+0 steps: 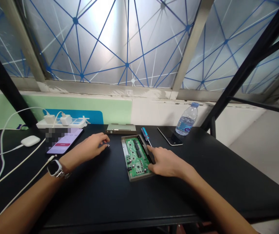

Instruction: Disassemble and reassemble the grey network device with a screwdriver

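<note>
A metal tray with a green circuit board point(137, 156) lies on the black table, left of my right hand point(165, 161). That hand rests on the tray's right edge, thumb and index finger apart on its rim. My left hand point(96, 146) is over the table to the left of the tray, fingers curled and parted, beside a few tiny metal pieces point(108, 145) near the thumb tip. Behind the tray lies a blue-handled screwdriver point(145, 133), its shaft pointing toward my right hand. A flat metal cover point(121, 128) sits at the table's back edge.
A dark phone point(170, 136) and a water bottle point(186, 120) stand back right. At left are a lit phone point(65, 141), a white case point(30, 141), a power strip point(78, 123) and trailing white cables. Black frame posts rise at both sides.
</note>
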Demonstrator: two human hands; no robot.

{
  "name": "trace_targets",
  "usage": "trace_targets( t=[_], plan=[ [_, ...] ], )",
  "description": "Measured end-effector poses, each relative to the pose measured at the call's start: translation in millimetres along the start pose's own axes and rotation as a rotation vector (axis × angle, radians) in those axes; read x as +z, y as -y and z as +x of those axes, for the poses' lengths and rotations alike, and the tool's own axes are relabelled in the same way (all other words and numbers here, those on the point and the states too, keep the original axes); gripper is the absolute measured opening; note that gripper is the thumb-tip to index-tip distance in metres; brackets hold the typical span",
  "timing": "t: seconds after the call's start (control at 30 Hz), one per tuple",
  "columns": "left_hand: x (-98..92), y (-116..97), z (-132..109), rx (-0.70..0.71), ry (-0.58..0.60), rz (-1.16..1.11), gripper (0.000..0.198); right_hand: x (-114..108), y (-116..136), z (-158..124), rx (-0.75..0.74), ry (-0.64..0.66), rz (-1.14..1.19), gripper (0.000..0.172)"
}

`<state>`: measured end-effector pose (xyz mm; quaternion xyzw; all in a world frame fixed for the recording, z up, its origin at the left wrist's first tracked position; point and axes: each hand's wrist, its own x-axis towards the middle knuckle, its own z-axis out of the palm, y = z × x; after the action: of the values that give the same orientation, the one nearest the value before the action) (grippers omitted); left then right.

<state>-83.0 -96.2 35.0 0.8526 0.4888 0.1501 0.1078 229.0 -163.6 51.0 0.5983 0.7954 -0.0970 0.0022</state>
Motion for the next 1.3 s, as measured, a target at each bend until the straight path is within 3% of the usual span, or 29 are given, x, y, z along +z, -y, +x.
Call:
trace_targets(
  t=[0.4, 0.83, 1.3],
  plan=[
    [11.7, 10, 7, 0.069, 0.026, 0.061, 0.021, 16, 14, 3, 0.006, -0.043, 0.154, 0.057],
    [13.0, 6, 10, 0.083, 0.032, 0.095, 0.017, 24, 17, 16, 0.092, -0.25, 0.038, 0.048],
    [14.8, 12, 11, 0.084, 0.028, 0.053, 0.014, 29, 13, 21, 0.09, -0.274, 0.023, 0.05]
  ],
)
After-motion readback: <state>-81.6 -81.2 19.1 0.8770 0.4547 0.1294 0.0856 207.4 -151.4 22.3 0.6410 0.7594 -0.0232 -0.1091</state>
